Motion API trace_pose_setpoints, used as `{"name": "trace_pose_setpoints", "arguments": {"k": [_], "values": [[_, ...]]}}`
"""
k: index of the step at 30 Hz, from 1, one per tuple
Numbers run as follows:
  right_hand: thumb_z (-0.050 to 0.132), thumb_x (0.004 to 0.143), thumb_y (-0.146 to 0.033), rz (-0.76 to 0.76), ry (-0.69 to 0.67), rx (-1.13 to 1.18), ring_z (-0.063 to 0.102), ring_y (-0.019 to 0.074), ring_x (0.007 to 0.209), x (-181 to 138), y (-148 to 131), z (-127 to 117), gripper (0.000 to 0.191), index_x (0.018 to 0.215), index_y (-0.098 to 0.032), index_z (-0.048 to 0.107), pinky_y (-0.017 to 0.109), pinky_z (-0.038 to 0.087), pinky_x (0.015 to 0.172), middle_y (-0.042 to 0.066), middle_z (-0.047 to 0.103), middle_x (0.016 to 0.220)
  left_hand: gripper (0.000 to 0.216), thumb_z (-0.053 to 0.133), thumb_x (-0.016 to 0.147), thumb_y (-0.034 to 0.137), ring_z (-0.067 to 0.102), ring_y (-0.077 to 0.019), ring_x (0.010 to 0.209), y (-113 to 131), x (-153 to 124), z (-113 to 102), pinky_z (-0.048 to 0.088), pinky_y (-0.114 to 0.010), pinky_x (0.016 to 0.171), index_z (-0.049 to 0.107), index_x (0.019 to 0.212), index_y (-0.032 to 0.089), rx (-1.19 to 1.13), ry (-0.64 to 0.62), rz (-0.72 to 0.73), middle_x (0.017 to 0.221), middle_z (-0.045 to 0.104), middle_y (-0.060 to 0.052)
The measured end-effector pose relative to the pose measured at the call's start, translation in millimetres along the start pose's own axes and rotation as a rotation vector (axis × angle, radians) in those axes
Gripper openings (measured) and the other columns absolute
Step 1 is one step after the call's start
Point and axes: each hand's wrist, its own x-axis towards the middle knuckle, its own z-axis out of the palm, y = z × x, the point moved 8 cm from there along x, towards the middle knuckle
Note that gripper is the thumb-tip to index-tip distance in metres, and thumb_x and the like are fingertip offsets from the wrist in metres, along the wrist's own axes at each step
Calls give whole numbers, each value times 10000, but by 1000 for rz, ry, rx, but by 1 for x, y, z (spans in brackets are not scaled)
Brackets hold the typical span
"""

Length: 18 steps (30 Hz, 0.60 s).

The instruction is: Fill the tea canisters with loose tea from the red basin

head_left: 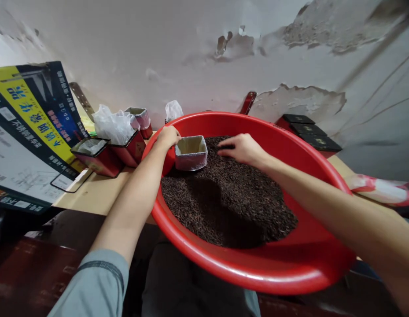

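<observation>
A large red plastic basin holds a heap of dark, loose dried leaves that look like tea. Inside its far left part stands a square container with a plastic liner folded over its rim; its inside shows no leaves near the top. My left hand reaches over the basin's left rim, its fingers closed at the container's upper left corner. To the right of the container, my right hand hovers low at the leaves, fingers stretched toward the container and slightly apart. Nothing shows clearly between them.
Left of the basin stand red tins with plastic liners and a crumpled clear bag. A large printed cardboard box leans beside them. Several dark-lidded tins and a red-white packet lie right. A peeling wall closes the back.
</observation>
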Motion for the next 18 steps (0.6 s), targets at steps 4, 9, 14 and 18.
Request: {"name": "trace_pose_setpoints", "arguments": {"k": [4, 9, 14, 18], "values": [[767, 829, -241, -124, 100, 59, 743, 237, 977, 52, -51, -8, 250, 1063, -180, 827, 368, 576, 961, 58, 806, 1028, 195, 713, 929, 262, 726, -152, 659, -3, -1, 9, 552, -207, 658, 827, 1067, 185, -93, -23, 14, 840, 799, -83], [783, 809, -201, -90, 62, 26, 740, 219, 922, 73, -62, -3, 317, 1116, -121, 799, 345, 579, 906, 102, 784, 1072, 205, 712, 933, 275, 701, -123, 609, -11, 2, 11, 545, -185, 602, 824, 1083, 192, -186, -44, -1, 825, 791, -74], [692, 908, -306, -5, -27, -115, 718, 226, 878, 11, -27, 17, 287, 1124, -138, 779, 362, 571, 847, 117, 764, 1002, 266, 768, 897, 358, 703, -132, 616, -15, 11, 15, 558, -201, 614, 823, 1091, 185, -195, -54, 12, 835, 793, -88], [863, 753, -423, -8, -504, -199, 719, 324, 1038, -63, -13, 90, 791, 1468, -212, 599, 410, 577, 888, 203, 646, 1359, 292, 770, 893, 408, 704, -135, 620, -12, 9, 14, 564, -210, 629, 829, 1077, 189, -165, -65, 12, 843, 796, -85]]}}
